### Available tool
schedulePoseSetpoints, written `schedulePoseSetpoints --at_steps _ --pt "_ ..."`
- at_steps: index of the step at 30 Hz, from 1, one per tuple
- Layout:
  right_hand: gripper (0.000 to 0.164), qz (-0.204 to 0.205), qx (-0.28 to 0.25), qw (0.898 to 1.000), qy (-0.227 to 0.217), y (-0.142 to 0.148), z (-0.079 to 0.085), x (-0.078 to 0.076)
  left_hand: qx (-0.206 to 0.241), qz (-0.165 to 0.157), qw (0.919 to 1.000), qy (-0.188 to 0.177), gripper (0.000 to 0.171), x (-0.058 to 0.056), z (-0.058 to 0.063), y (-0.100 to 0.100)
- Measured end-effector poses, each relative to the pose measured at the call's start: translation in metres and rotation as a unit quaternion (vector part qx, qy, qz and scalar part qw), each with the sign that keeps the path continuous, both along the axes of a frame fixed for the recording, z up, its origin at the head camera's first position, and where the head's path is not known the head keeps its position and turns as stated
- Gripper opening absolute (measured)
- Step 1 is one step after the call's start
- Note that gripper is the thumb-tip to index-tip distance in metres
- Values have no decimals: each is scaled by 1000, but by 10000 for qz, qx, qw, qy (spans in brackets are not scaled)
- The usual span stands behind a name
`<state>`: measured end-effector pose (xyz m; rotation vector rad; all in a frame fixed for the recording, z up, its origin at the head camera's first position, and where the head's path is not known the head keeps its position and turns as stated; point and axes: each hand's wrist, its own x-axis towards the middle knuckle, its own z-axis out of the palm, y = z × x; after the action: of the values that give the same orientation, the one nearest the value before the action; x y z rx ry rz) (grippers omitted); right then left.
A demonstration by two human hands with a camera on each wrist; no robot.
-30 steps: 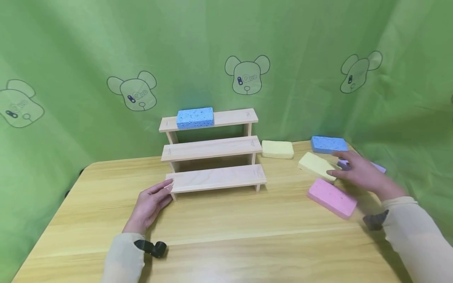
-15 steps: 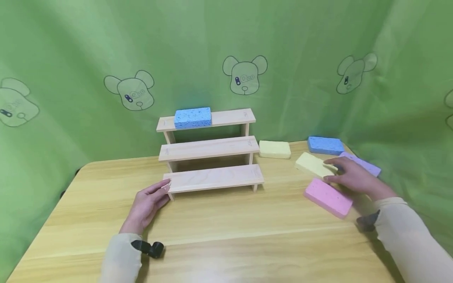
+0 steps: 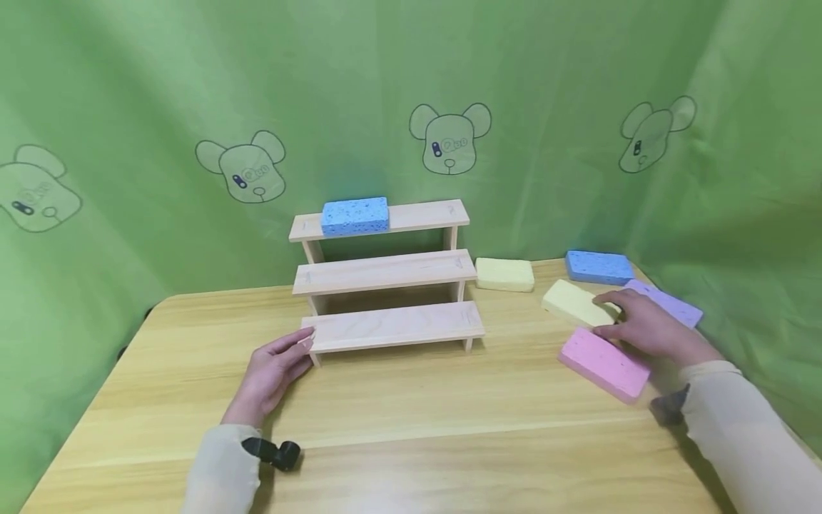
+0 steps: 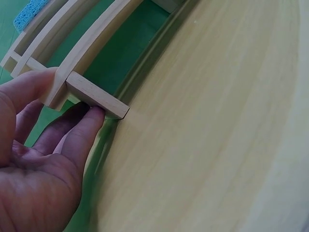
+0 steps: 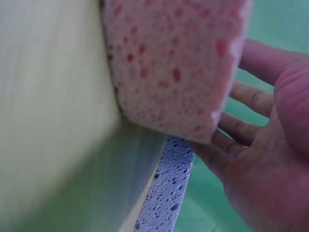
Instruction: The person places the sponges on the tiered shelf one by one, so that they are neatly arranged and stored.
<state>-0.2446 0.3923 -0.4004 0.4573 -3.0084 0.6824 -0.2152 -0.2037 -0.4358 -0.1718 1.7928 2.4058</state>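
Observation:
My left hand (image 3: 272, 371) grips the left end of a three-step wooden stand (image 3: 392, 327), thumb on the lowest shelf and fingers against its leg, as the left wrist view shows. A blue sponge (image 3: 355, 216) lies on the top shelf toward the left. On the right, my right hand (image 3: 648, 325) pinches the right end of a yellow sponge (image 3: 571, 301) lying on the table, thumb on the near side and index finger across the far side. A pink sponge (image 5: 169, 67) lies just in front of that hand and hides its fingertips in the right wrist view.
A second yellow sponge (image 3: 504, 275) lies right of the stand. Another blue sponge (image 3: 599, 267) sits at the back right, and a purple sponge (image 3: 671, 303) lies behind my right hand by the table edge. A green curtain (image 3: 539, 86) hangs behind the table (image 3: 411, 442).
My right hand has come down and left onto the nearer yellow sponge, uncovering more of the purple one. The left hand stays on the stand.

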Motion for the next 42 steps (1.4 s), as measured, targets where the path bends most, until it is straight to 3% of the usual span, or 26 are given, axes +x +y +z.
schedulePoseSetpoints --at_steps 13,33,42 --pt "81 -199 11 9994 -276 6 -3 -3 -81 -66 9999 -31 47 -1 0 -1" --pt "84 -249 -138 9987 -424 13 -4 -2 -203 -147 9997 -27 48 0 0 1" --pt "81 -360 -247 9988 -210 14 3 0 -92 -35 10000 13 46 -1 -3 0"
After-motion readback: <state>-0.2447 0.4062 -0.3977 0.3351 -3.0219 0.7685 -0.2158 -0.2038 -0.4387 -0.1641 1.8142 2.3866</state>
